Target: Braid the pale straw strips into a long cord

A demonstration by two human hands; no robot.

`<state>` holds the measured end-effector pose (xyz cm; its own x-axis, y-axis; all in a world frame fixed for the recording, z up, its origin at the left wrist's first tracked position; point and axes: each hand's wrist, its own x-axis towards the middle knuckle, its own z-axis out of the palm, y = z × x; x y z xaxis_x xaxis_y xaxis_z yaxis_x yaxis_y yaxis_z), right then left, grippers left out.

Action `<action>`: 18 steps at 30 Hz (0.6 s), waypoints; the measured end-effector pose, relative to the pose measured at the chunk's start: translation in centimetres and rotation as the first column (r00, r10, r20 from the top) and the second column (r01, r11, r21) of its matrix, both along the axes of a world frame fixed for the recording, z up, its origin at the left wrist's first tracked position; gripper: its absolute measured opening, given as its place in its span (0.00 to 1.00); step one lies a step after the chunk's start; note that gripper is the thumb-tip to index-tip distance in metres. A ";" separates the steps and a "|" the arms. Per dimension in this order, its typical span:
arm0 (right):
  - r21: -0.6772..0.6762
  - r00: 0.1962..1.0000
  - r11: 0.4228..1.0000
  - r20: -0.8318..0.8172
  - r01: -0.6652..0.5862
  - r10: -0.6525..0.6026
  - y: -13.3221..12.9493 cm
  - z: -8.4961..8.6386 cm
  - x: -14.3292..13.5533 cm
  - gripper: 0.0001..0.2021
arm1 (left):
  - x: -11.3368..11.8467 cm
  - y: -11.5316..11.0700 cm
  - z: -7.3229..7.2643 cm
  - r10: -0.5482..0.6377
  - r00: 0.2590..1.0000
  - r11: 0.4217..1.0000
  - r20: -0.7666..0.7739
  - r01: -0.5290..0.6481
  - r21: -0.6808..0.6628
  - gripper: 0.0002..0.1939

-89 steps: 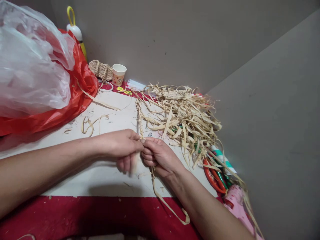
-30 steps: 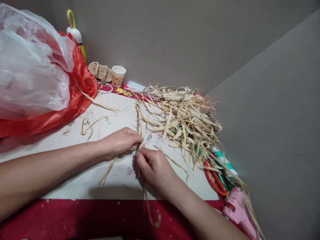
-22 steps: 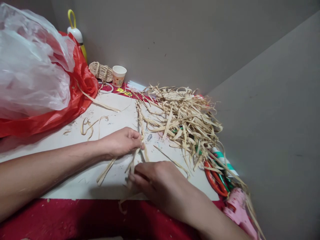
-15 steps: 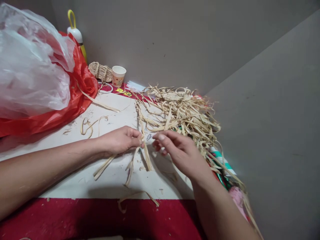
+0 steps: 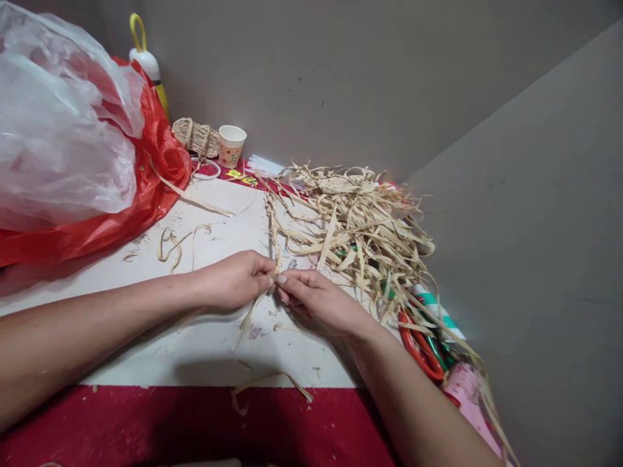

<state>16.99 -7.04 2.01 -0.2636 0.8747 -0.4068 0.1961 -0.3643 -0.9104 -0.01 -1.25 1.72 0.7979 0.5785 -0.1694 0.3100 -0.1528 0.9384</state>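
Observation:
A thin braid of dried straw (image 5: 272,224) runs away from me across the white board (image 5: 224,194). At its near end my left hand (image 5: 243,279) is closed in a pinch on the braid. Right beside it, my right hand (image 5: 311,295) pinches the straw strands at the same spot, the fingertips of both hands almost touching. Loose strand ends (image 5: 249,324) hang from under the fingers toward me. Just what lies between the right fingertips is mostly hidden.
A heap of dried straw strips (image 5: 365,227) lies at the right, with red-handled scissors (image 5: 421,350) below it. Red and white plastic bags (image 5: 68,130) fill the left. At the back stand a paper cup (image 5: 232,146), a woven straw coil (image 5: 195,137) and a yellow-and-white bottle (image 5: 146,65).
My right hand has moved left and down from beside the braid and closed on the strands by my left hand. My left hand has stayed nearly in place.

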 end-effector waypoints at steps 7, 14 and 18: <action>-0.025 0.978 0.978 -0.007 0.206 -0.206 -0.2 -0.9 -1.3 0.12 | -0.3 -0.9 1.9 -0.025 0.980 0.997 -0.195 0.038 0.064 0.11; -0.089 0.950 0.959 -0.137 0.269 -0.279 -0.5 -0.9 -1.8 0.17 | 0.2 -1.8 1.7 -0.121 0.973 0.937 -0.195 0.047 -0.346 0.18; -0.151 0.934 0.960 -0.238 0.235 -0.266 -0.8 -0.5 -2.0 0.16 | 0.5 -2.7 0.9 0.008 0.990 0.933 -0.143 -0.059 -0.355 0.09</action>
